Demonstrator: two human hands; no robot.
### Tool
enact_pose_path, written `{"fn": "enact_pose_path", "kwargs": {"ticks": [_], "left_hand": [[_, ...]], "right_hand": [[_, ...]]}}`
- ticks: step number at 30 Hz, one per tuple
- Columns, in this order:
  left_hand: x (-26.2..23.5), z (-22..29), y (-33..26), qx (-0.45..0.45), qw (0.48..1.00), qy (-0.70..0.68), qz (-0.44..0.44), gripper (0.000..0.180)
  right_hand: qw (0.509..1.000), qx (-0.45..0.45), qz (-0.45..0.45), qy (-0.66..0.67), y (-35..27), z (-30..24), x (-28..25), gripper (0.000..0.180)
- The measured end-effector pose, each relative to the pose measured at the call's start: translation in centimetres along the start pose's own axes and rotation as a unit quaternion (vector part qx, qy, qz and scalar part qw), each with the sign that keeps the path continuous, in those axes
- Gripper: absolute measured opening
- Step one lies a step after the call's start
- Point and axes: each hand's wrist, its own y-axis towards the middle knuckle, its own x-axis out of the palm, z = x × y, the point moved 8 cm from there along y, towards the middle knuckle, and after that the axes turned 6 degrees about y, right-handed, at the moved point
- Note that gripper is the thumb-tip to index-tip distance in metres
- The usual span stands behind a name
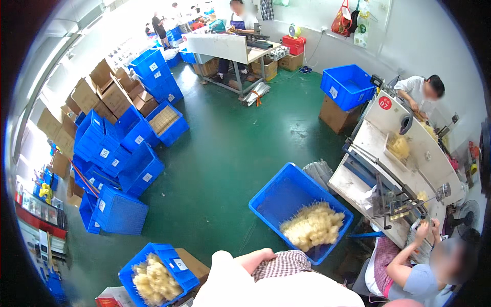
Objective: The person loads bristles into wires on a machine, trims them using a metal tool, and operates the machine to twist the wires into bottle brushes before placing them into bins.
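My left hand point(262, 257) is low in the middle of the view, at the end of a white sleeve, against a brown-and-white checkered cloth point(284, 262) at my waist. Its fingers are too small and partly hidden to make out a grip. My right hand does not show. Just ahead and to the right is a big blue bin point(271, 197) on the floor, with a heap of pale yellow bristly bundles point(313, 225) at its near end. To the left, a smaller tilted blue bin point(186, 281) holds more such bundles point(155, 280).
At right, a co-worker point(409, 266) sits by a workbench point(353, 179) with metal fixtures; another person point(422, 94) works behind it. Stacked blue crates point(120, 210) and cardboard boxes point(110, 94) stand left. A further table point(220, 46) is at the back, on green floor point(220, 148).
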Motion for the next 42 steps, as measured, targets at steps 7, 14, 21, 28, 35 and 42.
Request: {"fn": "enact_pose_path", "kwargs": {"ticks": [7,14,21,28,35,42], "left_hand": [[-5.7,2.2,-5.4,-0.022,0.973,-0.161,0.166,0.034],[0.4,-5.3,-4.7,-0.115,0.966,-0.157,0.17,0.045],[5.0,-9.8,-5.8,-0.085,0.949,-0.289,0.088,0.038],[5.5,-6.3,-7.9,0.031,0.867,-0.497,0.009,0.032],[7.5,-6.4,-4.6,-0.146,0.756,-0.637,-0.021,0.019],[5.0,-7.2,-2.7,-0.058,0.991,-0.061,0.102,0.022]], "right_hand": [[0.998,0.027,0.01,-0.047,-2.3,-2.6,3.6,0.029],[0.996,-0.048,-0.019,-0.077,2.5,3.4,0.6,0.029],[0.996,-0.031,-0.06,-0.062,1.1,-1.0,1.8,0.029],[0.99,0.034,-0.133,-0.021,-3.7,-12.2,5.2,0.026],[0.99,0.128,-0.061,0.012,-0.9,-5.0,2.2,0.026],[0.996,-0.016,-0.044,-0.079,-1.3,-3.8,2.2,0.025]]}}
